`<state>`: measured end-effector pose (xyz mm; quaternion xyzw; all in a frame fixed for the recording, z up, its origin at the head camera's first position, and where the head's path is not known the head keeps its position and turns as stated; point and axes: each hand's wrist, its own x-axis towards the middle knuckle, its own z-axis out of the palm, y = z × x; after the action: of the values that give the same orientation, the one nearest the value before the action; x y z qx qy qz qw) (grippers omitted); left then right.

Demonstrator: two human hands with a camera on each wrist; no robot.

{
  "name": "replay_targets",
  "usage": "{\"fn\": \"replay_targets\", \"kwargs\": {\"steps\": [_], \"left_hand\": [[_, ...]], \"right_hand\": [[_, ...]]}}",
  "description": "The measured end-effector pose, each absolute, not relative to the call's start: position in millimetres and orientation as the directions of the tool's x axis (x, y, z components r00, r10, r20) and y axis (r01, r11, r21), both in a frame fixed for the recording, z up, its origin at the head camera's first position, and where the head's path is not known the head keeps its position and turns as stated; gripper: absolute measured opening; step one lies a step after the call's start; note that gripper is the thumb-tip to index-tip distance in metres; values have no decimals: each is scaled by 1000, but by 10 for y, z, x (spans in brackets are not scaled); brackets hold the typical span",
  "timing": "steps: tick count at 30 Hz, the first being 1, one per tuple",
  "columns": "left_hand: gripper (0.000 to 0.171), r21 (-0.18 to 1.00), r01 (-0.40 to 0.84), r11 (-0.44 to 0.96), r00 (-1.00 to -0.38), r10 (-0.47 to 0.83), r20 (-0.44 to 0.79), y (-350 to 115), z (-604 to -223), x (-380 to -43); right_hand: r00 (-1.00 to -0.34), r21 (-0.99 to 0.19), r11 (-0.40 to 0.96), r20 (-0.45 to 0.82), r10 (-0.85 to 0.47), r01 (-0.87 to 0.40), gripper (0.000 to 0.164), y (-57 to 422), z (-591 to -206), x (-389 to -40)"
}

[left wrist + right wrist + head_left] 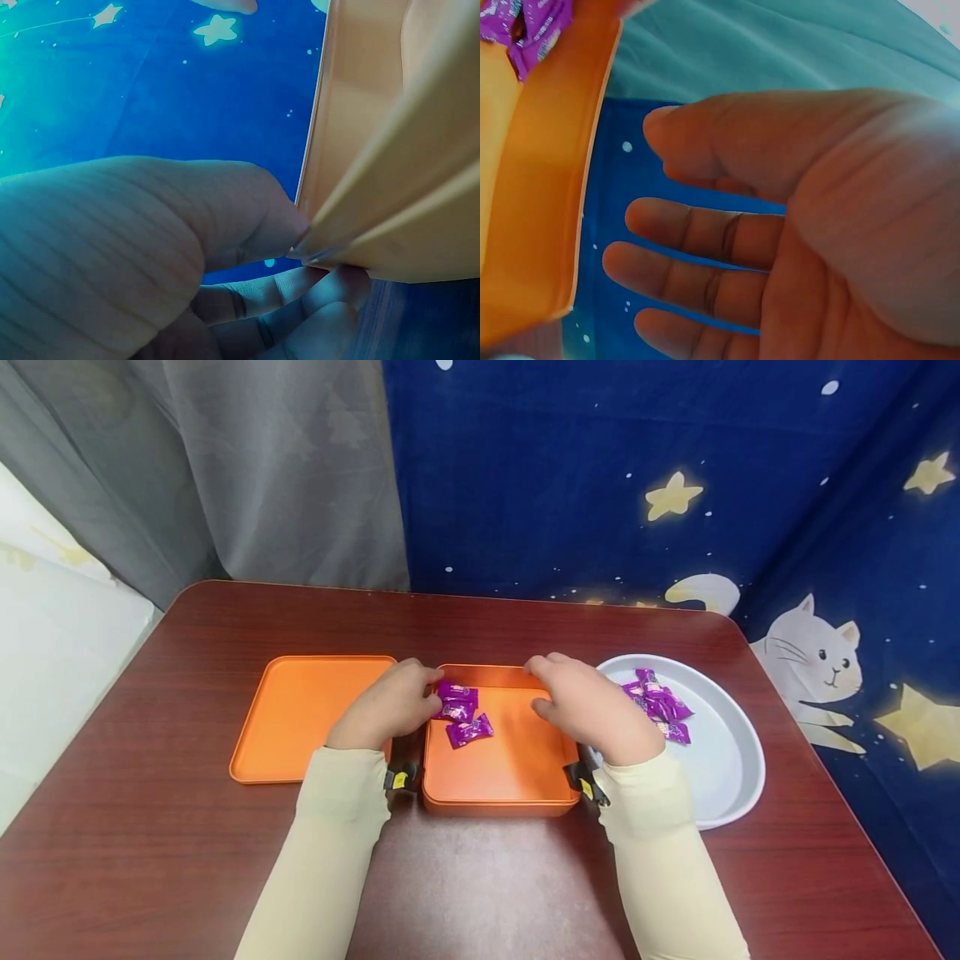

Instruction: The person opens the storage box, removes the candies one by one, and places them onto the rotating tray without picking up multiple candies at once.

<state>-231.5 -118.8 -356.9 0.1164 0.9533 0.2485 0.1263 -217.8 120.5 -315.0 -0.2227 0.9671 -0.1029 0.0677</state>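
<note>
An orange box (510, 760) stands in the middle of the table with three purple wrapped candies (465, 714) at its left side. My left hand (393, 702) is at the box's back left corner. In the left wrist view its thumb (247, 210) lies at the rim and its fingers (330, 300) come under the corner, pinching it. Over the back right corner hovers my right hand (592, 706). Its fingers (675, 270) are loosely extended and apart from the box wall (555, 210) in the right wrist view, holding nothing.
An orange lid (288, 718) lies flat to the left of the box. On the right, a white round tray (723, 768) bears several more purple candies (663, 703), partly behind my right hand. Curtains (525, 485) hang beyond the table's back edge.
</note>
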Motion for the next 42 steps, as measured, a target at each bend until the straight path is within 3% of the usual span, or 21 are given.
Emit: {"fn": "replay_targets", "kwargs": {"steps": [6,24,33,42], "left_hand": [[49,507,164,846,-941,289,-177,-1197,-3577,-2325],[49,529,151,835,-936,293,-197,-1208,-3572,-2328],[48,516,162,841,-936,296,-189,-1200,-3580,-2342],[49,515,169,840,-940,295,-173,-1195,-3584,-2327]], "right_hand": [[-875,-187,874,-107,-472,-449,47,1064,-3254,-2218],[-800,-108,813,-142,-583,-573,35,736,-3508,-2250],[-751,-160,766,-153,-642,-622,26,690,-3606,-2281],[-739,-191,771,-220,-636,-607,31,707,-3631,-2269]]}}
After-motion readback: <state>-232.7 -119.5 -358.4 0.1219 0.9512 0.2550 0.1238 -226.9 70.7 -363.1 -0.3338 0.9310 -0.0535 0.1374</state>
